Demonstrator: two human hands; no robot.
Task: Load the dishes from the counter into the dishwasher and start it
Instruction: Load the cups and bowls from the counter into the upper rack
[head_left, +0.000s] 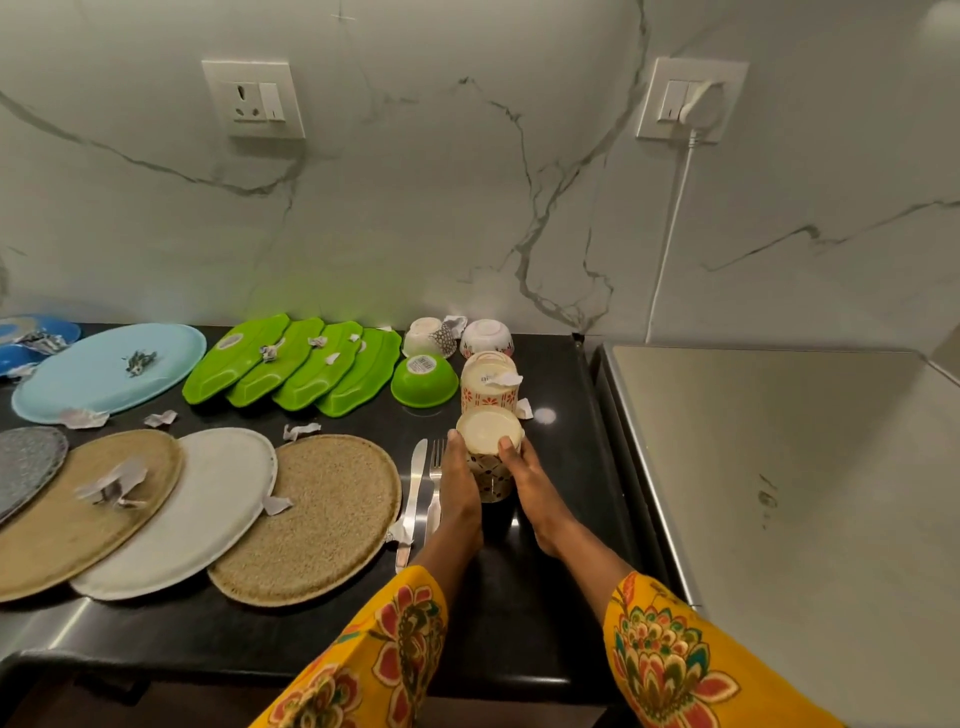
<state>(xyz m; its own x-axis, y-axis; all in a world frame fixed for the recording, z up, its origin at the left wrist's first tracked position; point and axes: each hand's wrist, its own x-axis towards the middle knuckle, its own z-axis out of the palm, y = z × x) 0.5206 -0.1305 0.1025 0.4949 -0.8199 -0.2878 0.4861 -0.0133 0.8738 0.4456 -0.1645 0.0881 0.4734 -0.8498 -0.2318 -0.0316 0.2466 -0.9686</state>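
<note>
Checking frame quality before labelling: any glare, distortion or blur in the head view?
Head view: strong wide-angle bowing, the counter edge curves; a bright glare spot on the black counter beside the upside-down patterned cup that both hands, left and right, grip; green plates cast a green tint on the wall; the sleeves are slightly soft, the centre sharp.

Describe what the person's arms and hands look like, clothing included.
Both hands, left hand and right hand, are bare, with no gloves, and no rings or watch visible. Each forearm is bare up to a loose yellow sleeve printed with large red, green and cream flowers.
</note>
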